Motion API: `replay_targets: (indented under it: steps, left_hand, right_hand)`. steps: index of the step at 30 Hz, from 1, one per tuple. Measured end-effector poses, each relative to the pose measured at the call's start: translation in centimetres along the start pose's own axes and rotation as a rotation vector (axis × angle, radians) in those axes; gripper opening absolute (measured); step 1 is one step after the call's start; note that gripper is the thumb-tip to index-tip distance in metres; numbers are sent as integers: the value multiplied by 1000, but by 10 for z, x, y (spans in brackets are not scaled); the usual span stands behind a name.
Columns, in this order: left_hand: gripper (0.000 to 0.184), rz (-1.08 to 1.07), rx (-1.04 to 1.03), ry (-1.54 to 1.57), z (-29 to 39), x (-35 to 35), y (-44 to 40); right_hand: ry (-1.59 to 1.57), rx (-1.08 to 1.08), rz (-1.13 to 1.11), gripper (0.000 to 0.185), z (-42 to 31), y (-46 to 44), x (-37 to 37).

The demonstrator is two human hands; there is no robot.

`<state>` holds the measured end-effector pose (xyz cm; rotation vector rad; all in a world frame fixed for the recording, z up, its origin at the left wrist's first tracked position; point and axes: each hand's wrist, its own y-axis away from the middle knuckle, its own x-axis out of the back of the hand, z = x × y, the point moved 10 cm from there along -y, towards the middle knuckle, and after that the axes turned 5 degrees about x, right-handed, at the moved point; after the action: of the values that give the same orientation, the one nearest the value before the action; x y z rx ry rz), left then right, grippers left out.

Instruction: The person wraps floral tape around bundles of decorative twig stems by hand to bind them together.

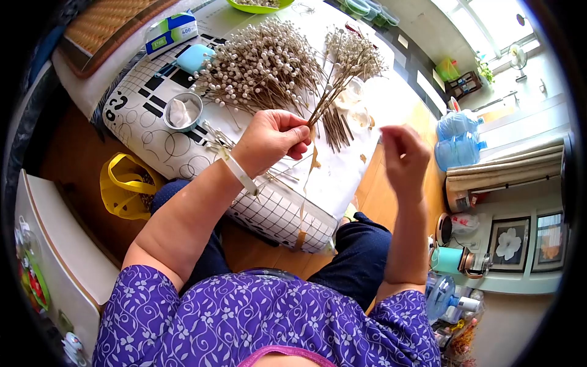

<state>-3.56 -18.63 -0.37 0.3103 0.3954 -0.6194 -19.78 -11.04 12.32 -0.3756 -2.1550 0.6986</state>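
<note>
My left hand (275, 139) is closed round the lower stems of a small bundle of thin brown twigs (330, 95) with small whitish beads at the far tips. A narrow brown strip (315, 160) hangs beside those fingers. My right hand (405, 150) is raised to the right, off the table's edge, slightly blurred, with its fingers pinched together; what they hold, if anything, is hidden. A large heap of white-beaded stems (260, 64) lies beyond my left hand. Cut stem ends (336, 129) lie close to the bundle.
A tin with white material (183, 112), a light-blue object (195, 59), a tissue pack (172, 32) and a green bowl (262, 5) stand on the patterned tablecloth (177, 147). A yellow bag (127, 185) is at the lower left. Large water bottles (457, 150) stand at the right.
</note>
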Motion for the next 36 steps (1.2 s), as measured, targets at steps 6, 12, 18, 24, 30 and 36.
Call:
replay_targets:
  steps: [6, 12, 18, 24, 30, 36]
  left_hand:
    - [13, -7, 29, -35, -9, -1, -2]
    - [13, 1, 41, -50, -14, -1, -7]
    - [12, 6, 46, -44, -14, -1, -6]
    - [14, 8, 72, -17, -17, -1, -6]
    - [13, 6, 93, 13, -19, -1, -7]
    - [14, 12, 99, 41, -24, 1, -10]
  right_hand:
    - [-97, 7, -26, 8, -12, 24, -42]
    - [-88, -14, -56, 9, -14, 22, -48]
    - [-8, 55, -74, 7, -17, 24, -56]
    - [124, 182, -57, 9, -28, 24, -53]
    - [134, 215, -53, 8, -26, 24, -52]
    - [136, 277, -53, 8, -28, 30, -55]
